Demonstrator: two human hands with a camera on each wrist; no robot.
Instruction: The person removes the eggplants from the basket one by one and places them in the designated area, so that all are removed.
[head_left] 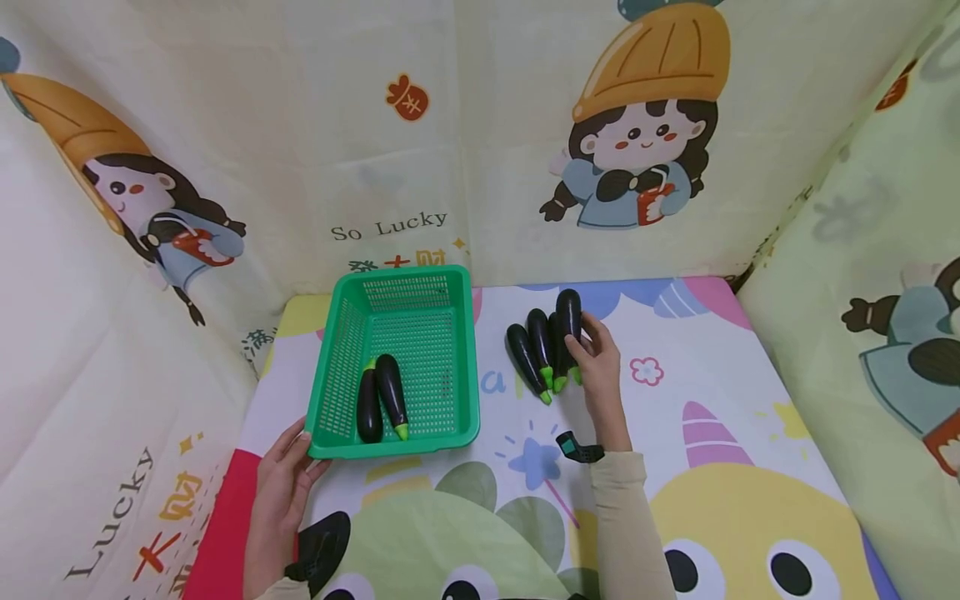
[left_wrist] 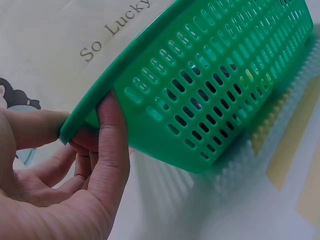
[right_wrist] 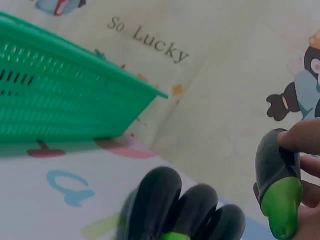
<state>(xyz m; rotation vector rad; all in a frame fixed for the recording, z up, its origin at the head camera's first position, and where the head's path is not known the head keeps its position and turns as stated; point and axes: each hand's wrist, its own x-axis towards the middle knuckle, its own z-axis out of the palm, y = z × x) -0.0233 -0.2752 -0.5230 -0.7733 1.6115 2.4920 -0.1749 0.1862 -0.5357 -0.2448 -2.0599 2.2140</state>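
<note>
My left hand pinches the rim of a green plastic basket at its near left corner, thumb and fingers on either side of the edge in the left wrist view. Two dark purple eggplants with green stem ends lie inside. Right of the basket my right hand grips an eggplant between thumb and fingers. In the right wrist view its green end points down toward the palm side. Beside it several more eggplants lie in a row on the table, stem ends toward me.
A printed cloth with cartoon figures covers the table. Patterned curtains hang close behind and on both sides. A black strap device sits on the right wrist, another on the left.
</note>
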